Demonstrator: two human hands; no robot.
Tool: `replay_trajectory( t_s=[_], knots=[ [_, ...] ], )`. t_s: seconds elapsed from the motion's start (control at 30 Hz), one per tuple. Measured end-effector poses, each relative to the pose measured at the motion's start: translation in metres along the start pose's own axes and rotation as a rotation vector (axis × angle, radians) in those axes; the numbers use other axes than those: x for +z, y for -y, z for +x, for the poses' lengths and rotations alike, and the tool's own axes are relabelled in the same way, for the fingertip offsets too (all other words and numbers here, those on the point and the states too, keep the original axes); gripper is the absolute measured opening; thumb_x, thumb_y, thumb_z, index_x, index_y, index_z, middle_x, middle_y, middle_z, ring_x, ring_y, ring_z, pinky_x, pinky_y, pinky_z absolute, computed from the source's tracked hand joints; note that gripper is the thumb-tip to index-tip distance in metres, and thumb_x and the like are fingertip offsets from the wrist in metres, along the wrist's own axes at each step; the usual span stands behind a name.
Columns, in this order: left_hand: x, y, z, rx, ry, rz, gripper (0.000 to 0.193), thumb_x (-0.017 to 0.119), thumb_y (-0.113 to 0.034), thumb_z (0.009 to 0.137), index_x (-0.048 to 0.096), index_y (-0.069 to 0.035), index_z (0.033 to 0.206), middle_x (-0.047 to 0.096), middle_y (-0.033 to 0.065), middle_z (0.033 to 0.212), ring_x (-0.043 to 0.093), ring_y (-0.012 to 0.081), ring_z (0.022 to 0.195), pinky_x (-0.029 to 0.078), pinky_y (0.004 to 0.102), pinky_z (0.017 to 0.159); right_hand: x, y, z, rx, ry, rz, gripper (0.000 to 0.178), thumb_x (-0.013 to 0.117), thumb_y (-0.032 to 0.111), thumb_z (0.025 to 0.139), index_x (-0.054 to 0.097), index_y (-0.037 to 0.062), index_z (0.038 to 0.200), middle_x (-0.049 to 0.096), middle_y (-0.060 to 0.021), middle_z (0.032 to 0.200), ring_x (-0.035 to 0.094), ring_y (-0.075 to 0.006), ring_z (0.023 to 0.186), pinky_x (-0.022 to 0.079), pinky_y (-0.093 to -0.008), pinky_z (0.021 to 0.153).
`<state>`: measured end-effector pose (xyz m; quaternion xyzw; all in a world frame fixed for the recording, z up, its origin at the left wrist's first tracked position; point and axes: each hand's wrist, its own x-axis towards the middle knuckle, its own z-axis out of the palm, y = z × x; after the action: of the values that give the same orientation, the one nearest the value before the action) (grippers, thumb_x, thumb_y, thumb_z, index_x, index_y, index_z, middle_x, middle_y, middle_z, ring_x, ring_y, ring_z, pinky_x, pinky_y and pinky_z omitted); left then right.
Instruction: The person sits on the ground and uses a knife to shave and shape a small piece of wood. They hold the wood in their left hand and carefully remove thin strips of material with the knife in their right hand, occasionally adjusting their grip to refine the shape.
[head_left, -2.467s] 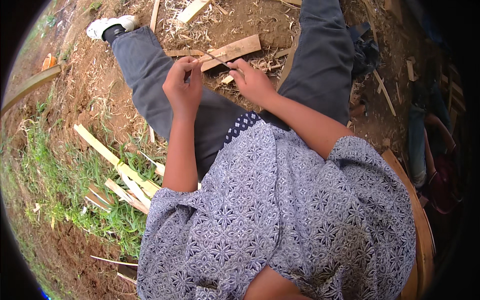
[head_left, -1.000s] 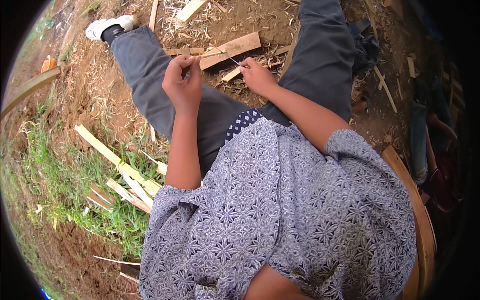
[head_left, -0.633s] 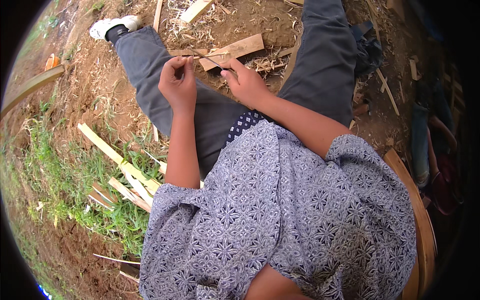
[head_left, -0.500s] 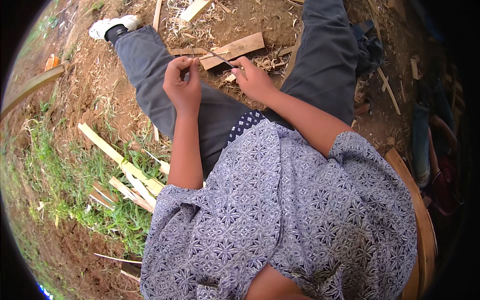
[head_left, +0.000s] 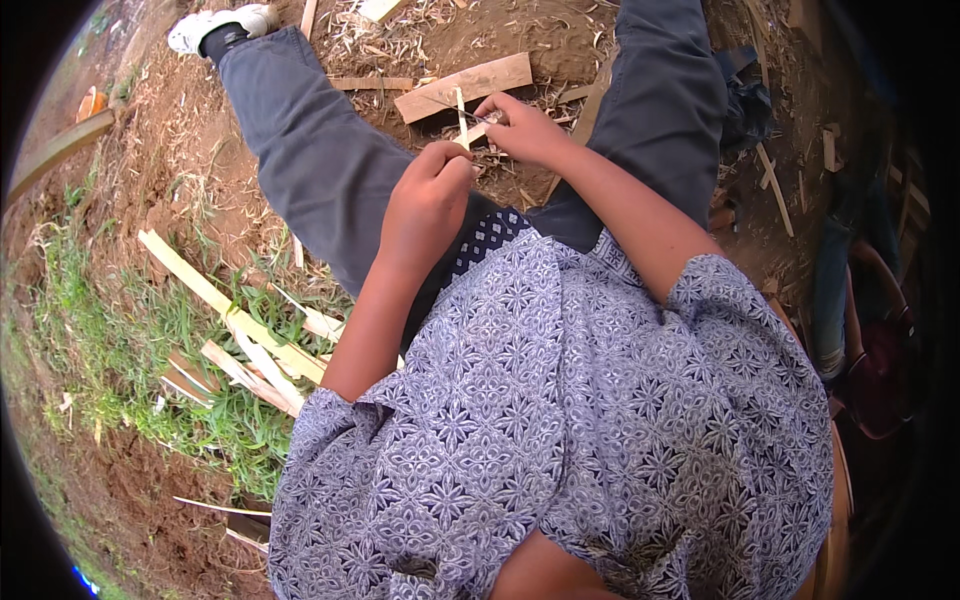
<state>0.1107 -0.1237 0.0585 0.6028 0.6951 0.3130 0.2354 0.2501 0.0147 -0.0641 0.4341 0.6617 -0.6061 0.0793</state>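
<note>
Holding a pale strip (head_left: 461,112) in left hand (head_left: 432,190), thin tool (head_left: 475,118) in right hand (head_left: 525,130), upper centre; seemingly mid-trimming, with more left.

A narrow, straight, pale-yellow strip (head_left: 461,108) juts forward from the left hand (head_left: 428,200), crossed by a slanting, thin dark blade (head_left: 472,115).

Loose short-sleeved shirt (head_left: 490,430), white-and-navy floral print; navy patterned cloth (head_left: 490,240) at waist. Dark grey trousers (head_left: 310,150). Black sock (head_left: 222,40), white shoe (head_left: 198,30). Left hand (head_left: 428,205), right hand (head_left: 525,130) bare.
</note>
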Motion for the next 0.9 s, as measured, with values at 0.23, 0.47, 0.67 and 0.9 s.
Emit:
replay_trajectory(
  t_s=[0.23,0.47,0.67,0.9],
  knots=[
    [0.011,0.009,-0.007,0.050,-0.055,0.028,0.012,0.070,-0.001,0.086,0.059,-0.003,0.091,0.061,0.0099,0.092,0.068,0.0311,0.080,0.055,0.0403,0.067,-0.013,0.009,-0.017,-0.114,0.012,-0.116,0.032,0.065,0.042,0.096,0.068,0.0137,0.110,0.073,-0.0103,0.086,0.071,-0.0261,0.079,0.053,-0.0410,0.073],
    [0.012,0.016,-0.011,0.102,-0.103,-0.015,0.009,0.067,-0.002,0.088,0.060,-0.004,0.093,0.059,0.0094,0.090,0.067,0.0305,0.078,0.055,0.0411,0.066,-0.024,0.026,-0.026,-0.073,0.041,-0.186,0.034,0.068,0.044,0.096,0.068,0.0117,0.108,0.072,-0.0105,0.086,0.070,-0.0232,0.073,0.053,-0.0385,0.067],
    [0.009,0.017,-0.010,0.080,-0.122,-0.024,0.009,0.066,-0.002,0.088,0.059,-0.004,0.092,0.058,0.0095,0.090,0.066,0.0302,0.078,0.055,0.0406,0.066,-0.024,0.029,-0.023,-0.038,0.054,-0.122,0.033,0.070,0.040,0.096,0.068,0.0090,0.106,0.071,-0.0078,0.080,0.068,-0.0172,0.067,0.051,-0.0353,0.061],
    [0.006,0.015,-0.009,0.065,-0.134,-0.051,0.010,0.066,-0.001,0.087,0.058,-0.004,0.091,0.058,0.0095,0.088,0.065,0.0299,0.078,0.054,0.0405,0.066,-0.024,0.017,-0.015,-0.040,0.051,0.072,0.032,0.072,0.038,0.095,0.069,0.0075,0.104,0.071,-0.0073,0.079,0.064,-0.0132,0.067,0.050,-0.0321,0.061]
  ],
)
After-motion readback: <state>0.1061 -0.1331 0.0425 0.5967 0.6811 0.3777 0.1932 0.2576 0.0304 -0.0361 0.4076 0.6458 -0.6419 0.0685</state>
